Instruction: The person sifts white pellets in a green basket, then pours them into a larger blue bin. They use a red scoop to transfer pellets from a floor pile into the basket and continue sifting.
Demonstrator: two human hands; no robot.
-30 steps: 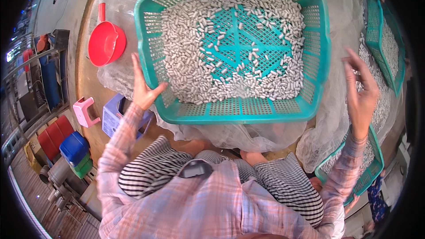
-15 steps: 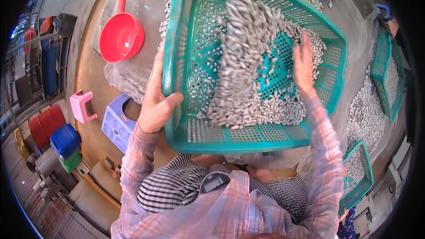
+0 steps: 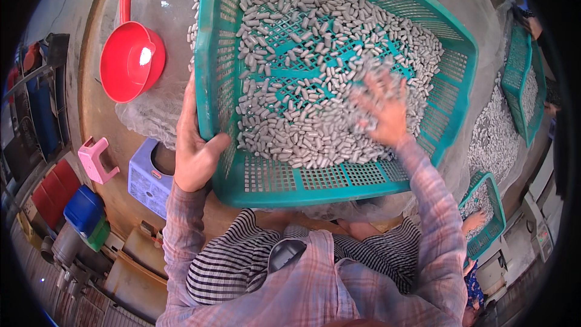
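A large green plastic basket (image 3: 315, 196) with slotted walls is in front of me. Small grey, capsule-shaped pieces (image 3: 302, 136) cover much of its floor, thickest along the near and right sides; the green grid shows through in the middle. My left hand (image 3: 196, 156) grips the basket's left rim, thumb on the inner side. Inside, my right hand (image 3: 385, 112) is among the pieces at the right, fingers spread and somewhat blurred; pieces around the fingertips are smeared by motion.
At the left are a red dipper (image 3: 130, 63), a pink stool (image 3: 97, 160) and a purple stool (image 3: 148, 180). More grey pieces (image 3: 493, 139) lie on plastic sheeting at the right. Other people's hands (image 3: 475, 221) are by smaller green baskets (image 3: 493, 230) there.
The heap of pieces that was in mid-tumble has spread across the basket floor. My right hand has moved from the right side inward and down into the pieces. The basket sits slightly farther left.
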